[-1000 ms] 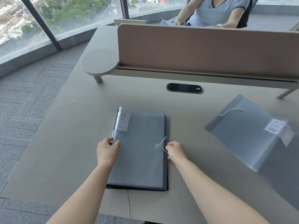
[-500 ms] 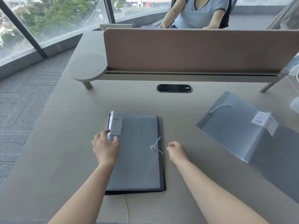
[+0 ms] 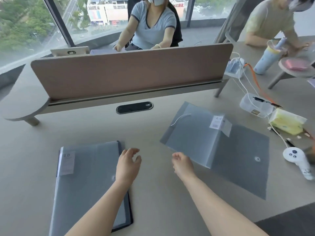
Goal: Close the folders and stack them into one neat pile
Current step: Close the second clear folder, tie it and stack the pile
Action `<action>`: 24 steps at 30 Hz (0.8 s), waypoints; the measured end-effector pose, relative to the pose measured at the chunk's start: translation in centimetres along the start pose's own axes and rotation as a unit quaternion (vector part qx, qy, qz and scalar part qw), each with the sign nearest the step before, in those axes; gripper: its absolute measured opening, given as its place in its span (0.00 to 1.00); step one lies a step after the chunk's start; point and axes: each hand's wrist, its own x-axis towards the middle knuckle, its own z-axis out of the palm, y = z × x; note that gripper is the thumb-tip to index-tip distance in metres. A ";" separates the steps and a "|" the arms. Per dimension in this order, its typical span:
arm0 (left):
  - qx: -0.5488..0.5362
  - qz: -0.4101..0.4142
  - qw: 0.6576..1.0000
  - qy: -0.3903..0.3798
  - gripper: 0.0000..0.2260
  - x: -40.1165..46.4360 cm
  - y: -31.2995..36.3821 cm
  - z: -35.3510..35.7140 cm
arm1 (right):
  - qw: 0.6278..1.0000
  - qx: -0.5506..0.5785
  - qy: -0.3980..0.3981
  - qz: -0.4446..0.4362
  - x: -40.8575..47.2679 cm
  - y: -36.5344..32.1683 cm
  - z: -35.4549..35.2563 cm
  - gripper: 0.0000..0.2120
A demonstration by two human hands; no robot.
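Both hands have let go of the closed folder [image 3: 88, 181]. A moment ago the left hand [image 3: 128, 165] sat on that folder's left edge, near the small white label, and the right hand [image 3: 182, 165] was next to the string button on its cover. Now the left hand hangs in the air just past the folder's right edge, fingers loosely spread and holding nothing. The right hand is in the air too, fingers curled a little, also holding nothing. It is very near the front corner of the open folder [image 3: 219, 147], but I cannot tell if it touches it yet.

The closed folder lies flat on the left side of the counter [image 3: 153, 130], with its grey cover down. The head has turned to the right as well, so the open folder now sits much nearer the middle of the view. One half of it is raised like a tent, with a white string and an "A4" label on it. The other half lies flat with a small round button on it.

So the first folder looks done, and the hands seem to be going to the second one. It still needs its raised half folded down. After that, the two folders must be put one on top of the other, with edges lined up.
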 end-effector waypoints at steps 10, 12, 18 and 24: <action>0.032 0.048 0.992 -0.110 0.12 0.7 8.8 11.9 | 0.997 0.027 0.070 0.036 3.8 4.3 -11.5 0.17; 0.044 0.054 0.989 -0.130 0.13 0.9 10.1 14.0 | 0.995 0.034 0.090 0.039 4.4 5.3 -13.2 0.17; 0.091 0.069 0.977 -0.183 0.23 0.6 13.7 20.0 | 0.981 0.050 0.172 0.076 6.6 8.2 -19.2 0.21; 0.173 0.092 0.957 -0.212 0.32 0.3 15.6 23.9 | 0.963 -0.016 0.238 0.122 8.5 10.7 -24.2 0.26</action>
